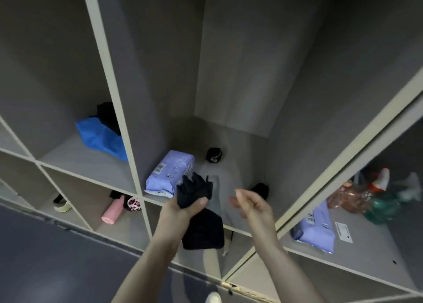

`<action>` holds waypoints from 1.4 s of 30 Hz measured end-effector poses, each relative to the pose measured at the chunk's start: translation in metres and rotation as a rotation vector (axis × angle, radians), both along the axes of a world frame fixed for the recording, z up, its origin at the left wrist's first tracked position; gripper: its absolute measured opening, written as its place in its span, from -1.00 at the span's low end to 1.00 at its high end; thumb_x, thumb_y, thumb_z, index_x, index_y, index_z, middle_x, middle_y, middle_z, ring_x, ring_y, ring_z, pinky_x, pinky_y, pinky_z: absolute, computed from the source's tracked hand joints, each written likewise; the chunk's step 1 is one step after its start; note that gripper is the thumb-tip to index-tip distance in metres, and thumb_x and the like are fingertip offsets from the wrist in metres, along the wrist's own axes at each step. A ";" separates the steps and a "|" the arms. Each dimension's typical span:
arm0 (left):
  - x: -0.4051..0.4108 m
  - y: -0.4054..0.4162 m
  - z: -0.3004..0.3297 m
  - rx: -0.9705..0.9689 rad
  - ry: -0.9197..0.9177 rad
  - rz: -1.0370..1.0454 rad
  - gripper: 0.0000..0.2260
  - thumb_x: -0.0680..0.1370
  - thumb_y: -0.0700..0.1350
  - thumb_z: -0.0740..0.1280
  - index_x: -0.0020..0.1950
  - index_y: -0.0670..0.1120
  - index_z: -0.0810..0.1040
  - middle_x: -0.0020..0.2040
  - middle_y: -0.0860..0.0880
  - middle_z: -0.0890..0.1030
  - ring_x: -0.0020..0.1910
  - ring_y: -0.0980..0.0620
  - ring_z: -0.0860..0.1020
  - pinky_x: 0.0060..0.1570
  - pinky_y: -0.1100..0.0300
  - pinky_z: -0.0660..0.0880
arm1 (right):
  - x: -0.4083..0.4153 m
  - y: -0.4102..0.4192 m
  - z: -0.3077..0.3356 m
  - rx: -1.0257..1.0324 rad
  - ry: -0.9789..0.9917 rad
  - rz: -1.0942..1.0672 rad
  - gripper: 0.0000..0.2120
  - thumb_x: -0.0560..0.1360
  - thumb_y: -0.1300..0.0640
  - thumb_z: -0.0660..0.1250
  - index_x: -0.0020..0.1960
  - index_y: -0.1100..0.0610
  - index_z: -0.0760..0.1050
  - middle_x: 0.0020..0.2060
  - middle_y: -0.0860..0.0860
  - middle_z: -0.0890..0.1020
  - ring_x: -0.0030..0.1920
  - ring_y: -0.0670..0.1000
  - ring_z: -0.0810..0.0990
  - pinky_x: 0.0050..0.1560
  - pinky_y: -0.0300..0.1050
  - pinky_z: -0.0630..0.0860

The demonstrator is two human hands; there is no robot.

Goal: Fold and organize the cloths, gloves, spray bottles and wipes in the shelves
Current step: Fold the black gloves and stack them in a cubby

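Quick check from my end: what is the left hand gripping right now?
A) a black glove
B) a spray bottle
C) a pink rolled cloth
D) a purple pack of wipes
A: the left hand is curled round a black glove in front of the middle compartment, while the right hand beside it holds nothing.

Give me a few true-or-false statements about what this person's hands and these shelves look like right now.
1. The left hand grips a black glove. True.
2. The right hand holds a spray bottle. False: it holds nothing, its fingers loosely curled.
3. A purple wipes pack lies in the middle compartment. True.
4. The blue bag sits in the right compartment. False: it is in the left one.
5. The spray bottles stand in the right compartment. True.
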State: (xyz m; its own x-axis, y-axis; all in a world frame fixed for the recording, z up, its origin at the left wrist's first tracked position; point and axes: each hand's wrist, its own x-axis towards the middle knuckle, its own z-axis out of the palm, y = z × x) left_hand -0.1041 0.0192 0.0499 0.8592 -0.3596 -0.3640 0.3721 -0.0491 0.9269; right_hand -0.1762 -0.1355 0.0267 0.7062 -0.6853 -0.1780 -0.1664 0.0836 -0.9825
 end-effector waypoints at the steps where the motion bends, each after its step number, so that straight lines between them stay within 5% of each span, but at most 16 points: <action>1: 0.007 0.000 0.000 -0.008 0.003 0.018 -0.89 0.46 -0.19 0.46 -0.06 -0.19 0.63 -0.19 -0.10 0.69 -0.17 -0.04 0.67 -0.15 0.16 0.59 | 0.009 -0.014 -0.014 -0.096 0.091 -0.011 -0.81 0.52 0.12 0.37 0.11 0.15 0.54 -0.04 0.01 0.66 0.06 0.01 0.63 -0.07 -0.35 0.50; 5: 0.030 -0.001 0.004 -0.042 -0.026 0.024 -0.85 0.48 -0.22 0.43 0.03 -0.15 0.60 -0.13 -0.09 0.69 -0.11 -0.06 0.66 -0.10 0.15 0.59 | 0.043 -0.070 -0.077 -0.671 0.625 0.200 -0.46 0.54 0.20 0.26 0.48 0.09 0.18 0.35 0.09 0.36 0.37 0.15 0.33 0.30 0.01 0.36; 9: 0.050 -0.004 0.005 -0.028 -0.029 0.040 -0.61 0.45 -0.26 0.45 0.24 -0.05 0.49 0.04 -0.03 0.61 -0.04 -0.03 0.61 -0.09 0.19 0.56 | 0.056 -0.104 -0.112 -1.229 1.019 0.387 -0.39 0.52 0.22 0.16 0.52 0.04 0.06 0.47 0.09 0.21 0.48 0.19 0.10 0.46 0.05 0.13; 12: 0.066 -0.010 0.004 0.073 -0.090 0.040 -0.15 0.42 -0.20 0.50 0.52 0.25 0.10 0.15 0.23 0.45 0.11 0.10 0.51 0.19 0.11 0.44 | 0.062 -0.116 -0.120 -1.333 1.146 0.432 -0.50 0.57 0.17 0.10 0.49 0.03 0.12 0.48 0.11 0.20 0.47 0.21 0.13 0.46 0.05 0.10; 15: 0.074 -0.020 0.008 0.085 -0.140 0.031 -0.10 0.44 -0.23 0.47 0.49 0.35 -0.02 0.03 0.33 0.43 0.05 0.16 0.52 0.24 0.11 0.44 | 0.072 -0.120 -0.125 -1.408 1.154 0.418 -0.65 0.59 0.18 0.05 0.36 0.04 0.31 0.33 0.10 0.40 0.32 0.16 0.34 0.33 0.00 0.26; 18: 0.082 -0.029 0.006 0.102 -0.201 0.010 -0.15 0.47 -0.27 0.42 0.45 0.39 0.04 0.03 0.28 0.51 0.07 0.15 0.54 0.22 0.18 0.42 | 0.085 -0.113 -0.117 -1.017 0.843 0.194 -0.71 0.56 0.23 0.14 0.25 0.09 0.45 0.20 0.13 0.51 0.17 0.16 0.48 0.18 -0.03 0.43; 20: 0.088 -0.032 0.004 0.093 -0.254 -0.009 -0.30 0.49 -0.31 0.39 0.41 0.31 0.24 0.04 0.26 0.57 0.05 0.21 0.54 0.21 0.25 0.39 | 0.099 -0.100 -0.091 -0.318 0.434 -0.020 -0.72 0.55 0.32 0.24 0.25 0.19 0.47 0.19 0.17 0.52 0.07 0.17 0.52 -0.02 -0.09 0.59; 22: 0.092 -0.035 0.006 0.054 -0.264 -0.011 -0.53 0.50 -0.34 0.37 0.21 0.20 0.54 0.03 0.16 0.66 0.03 0.16 0.59 0.17 0.26 0.44 | 0.105 -0.085 -0.057 0.230 0.048 -0.086 -0.65 0.52 0.41 0.27 0.29 0.25 0.43 0.18 0.17 0.51 0.03 0.14 0.55 -0.22 -0.22 0.64; 24: 0.095 -0.036 0.010 0.073 -0.262 -0.007 -0.71 0.51 -0.32 0.36 -0.08 0.09 0.70 -0.11 0.09 0.71 -0.05 0.08 0.63 0.04 0.25 0.49 | 0.104 -0.074 -0.028 0.430 -0.181 -0.004 -0.60 0.49 0.36 0.32 0.31 0.23 0.42 0.15 0.19 0.55 0.02 0.12 0.61 -0.20 -0.14 0.65; 28: 0.095 -0.043 0.019 0.082 -0.276 -0.002 -0.75 0.54 -0.28 0.32 -0.10 0.02 0.72 -0.23 0.05 0.70 -0.12 0.02 0.63 -0.01 0.13 0.52 | 0.091 -0.053 0.012 0.475 -0.370 0.243 -0.33 0.09 -0.03 0.66 0.10 0.15 0.50 -0.06 0.09 0.67 -0.09 0.03 0.66 -0.15 -0.13 0.61; 30: 0.091 -0.046 0.026 0.012 -0.254 -0.036 -0.81 0.56 -0.22 0.30 -0.04 -0.02 0.70 -0.16 0.02 0.71 -0.07 0.04 0.64 0.04 0.18 0.53 | 0.086 -0.043 0.022 0.493 -0.445 0.282 -0.32 0.03 -0.06 0.68 0.03 0.16 0.50 -0.11 0.08 0.69 -0.10 0.01 0.67 -0.14 -0.13 0.61; 33: 0.078 -0.049 0.037 -0.087 -0.251 -0.140 -0.86 0.52 -0.05 0.37 -0.09 -0.07 0.69 -0.17 0.04 0.71 -0.12 0.13 0.64 -0.08 0.34 0.52 | 0.081 -0.031 0.033 0.440 -0.529 0.258 -0.40 0.15 -0.05 0.63 0.07 0.17 0.51 -0.05 0.09 0.69 -0.04 0.01 0.66 -0.11 -0.17 0.58; 36: 0.071 -0.048 0.038 -0.042 -0.431 -0.140 -0.96 0.47 -0.14 0.44 -0.10 -0.05 0.67 -0.21 0.10 0.69 -0.18 0.24 0.61 -0.14 0.44 0.46 | 0.076 -0.017 0.043 0.150 -0.426 0.120 -0.70 0.41 0.10 0.46 0.11 0.14 0.55 0.01 0.04 0.68 0.05 -0.01 0.63 0.02 -0.17 0.55; 39: 0.066 -0.045 0.039 -0.032 -0.456 -0.091 -0.95 0.47 -0.17 0.44 -0.11 -0.03 0.67 -0.19 0.08 0.70 -0.16 0.18 0.64 -0.11 0.35 0.52 | 0.068 -0.001 0.047 -0.001 -0.353 -0.106 -0.94 0.46 0.25 0.38 -0.07 0.16 0.55 -0.24 -0.02 0.62 -0.19 -0.08 0.55 -0.14 -0.24 0.49; 42: 0.061 -0.042 0.041 -0.020 -0.495 -0.030 -0.91 0.49 -0.16 0.42 -0.16 0.02 0.65 -0.21 0.11 0.69 -0.17 0.17 0.63 -0.13 0.33 0.51 | 0.058 0.018 0.060 -0.005 -0.351 -0.168 -0.77 0.44 0.03 0.38 -0.16 0.22 0.55 -0.37 -0.02 0.56 -0.32 -0.12 0.48 -0.26 -0.26 0.45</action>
State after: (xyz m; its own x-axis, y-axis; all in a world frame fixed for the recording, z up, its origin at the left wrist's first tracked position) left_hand -0.0429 -0.0226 0.0912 0.9165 -0.3893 0.0924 -0.1143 -0.0335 0.9929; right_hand -0.1183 -0.1173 0.0871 0.6016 -0.7966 0.0585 0.1954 0.0757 -0.9778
